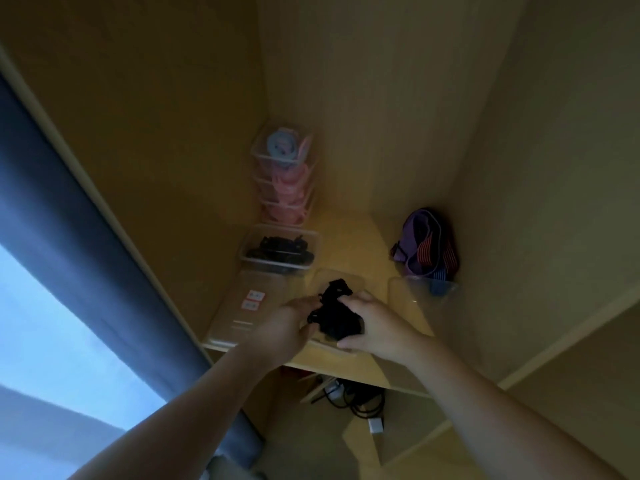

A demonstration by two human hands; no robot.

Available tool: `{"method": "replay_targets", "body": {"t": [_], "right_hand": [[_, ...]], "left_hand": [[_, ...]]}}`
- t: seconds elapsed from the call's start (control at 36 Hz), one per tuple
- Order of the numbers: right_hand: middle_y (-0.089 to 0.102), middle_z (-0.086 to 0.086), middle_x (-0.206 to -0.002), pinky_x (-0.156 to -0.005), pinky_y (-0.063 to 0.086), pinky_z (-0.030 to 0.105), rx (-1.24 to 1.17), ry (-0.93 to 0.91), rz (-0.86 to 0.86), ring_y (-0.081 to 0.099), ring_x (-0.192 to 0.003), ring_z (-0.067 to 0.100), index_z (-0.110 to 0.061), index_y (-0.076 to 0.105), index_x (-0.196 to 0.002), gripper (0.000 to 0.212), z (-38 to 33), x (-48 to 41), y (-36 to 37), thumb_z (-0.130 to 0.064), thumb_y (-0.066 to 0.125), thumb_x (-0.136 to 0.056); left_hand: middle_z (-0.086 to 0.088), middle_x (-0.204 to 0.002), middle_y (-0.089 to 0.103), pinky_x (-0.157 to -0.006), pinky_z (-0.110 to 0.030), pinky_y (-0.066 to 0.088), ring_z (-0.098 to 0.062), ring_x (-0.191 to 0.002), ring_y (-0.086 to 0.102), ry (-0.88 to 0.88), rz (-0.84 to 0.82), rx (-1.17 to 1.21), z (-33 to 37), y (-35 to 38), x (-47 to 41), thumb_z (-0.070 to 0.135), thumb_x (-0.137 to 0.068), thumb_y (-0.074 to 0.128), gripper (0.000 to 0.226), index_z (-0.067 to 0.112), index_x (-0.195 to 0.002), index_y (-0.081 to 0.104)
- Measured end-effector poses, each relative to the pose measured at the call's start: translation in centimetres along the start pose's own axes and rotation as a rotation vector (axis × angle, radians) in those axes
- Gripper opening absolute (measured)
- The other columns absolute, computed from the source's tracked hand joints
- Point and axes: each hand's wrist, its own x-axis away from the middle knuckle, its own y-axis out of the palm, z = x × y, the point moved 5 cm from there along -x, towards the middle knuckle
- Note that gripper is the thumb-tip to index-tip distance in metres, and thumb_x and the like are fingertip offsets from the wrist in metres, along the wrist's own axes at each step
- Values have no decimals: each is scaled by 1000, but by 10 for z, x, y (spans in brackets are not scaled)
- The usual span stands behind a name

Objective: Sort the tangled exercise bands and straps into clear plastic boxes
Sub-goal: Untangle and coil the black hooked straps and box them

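A tangle of black straps (335,311) sits in a clear plastic box (341,273) at the front of a wooden shelf (349,237). My left hand (291,322) grips the tangle from the left and my right hand (375,323) grips it from the right. Behind, another clear box (280,249) holds black straps. A stack of clear boxes (285,174) at the back holds pink and light blue bands. On the right, purple and red-striped bands (427,245) hang over a clear box (424,292).
A clear lid with two red-and-white labels (249,306) lies flat on the shelf's left front. Wooden cabinet walls close in left, back and right. Below the shelf lie black cables and a white plug (363,400). A dark curtain (69,202) hangs at the left.
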Motion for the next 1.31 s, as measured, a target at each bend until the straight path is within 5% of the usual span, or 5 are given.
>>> {"method": "replay_targets", "body": {"t": [0.25,0.53,0.69,1.11,1.31], "right_hand": [[62,0,-122,-94,46,24,115,-50,-31,57,-111,14,-19,61,-128,43,-5,-10,-29,1,56,-90],[55,3,-135,-103,41,29,189,-89,-95,50,-122,18,-17,53,-136,57,5,-13,-16,-3,68,-83],[53,0,-132,-102,38,24,218,-98,-52,49,-120,16,-16,59,-131,52,22,-20,-13,-6,72,-81],[48,-1,-100,-77,36,23,319,-96,-91,48,-95,16,-9,71,-107,25,18,-25,-6,-3,68,-83],[58,-4,-101,-74,41,19,229,-34,-87,55,-90,11,-20,61,-127,46,11,-25,-23,-10,70,-83]], "left_hand": [[2,-113,61,-91,-24,48,-9,-101,56,104,87,-38,3,2,0,25,-81,76,38,13,-116,67],[2,-119,58,-85,-14,42,-11,-100,58,142,92,-24,21,13,1,26,-82,74,40,11,-118,66],[0,-137,52,-104,-24,42,-10,-120,54,183,-37,-20,16,16,4,10,-98,47,34,8,-130,58],[-1,-112,66,-93,-34,46,-15,-107,57,65,13,-76,6,13,-17,27,-84,71,21,13,-100,75],[-1,-107,66,-89,-29,50,-13,-99,62,137,98,32,7,4,-2,16,-87,69,14,10,-99,74]]}}
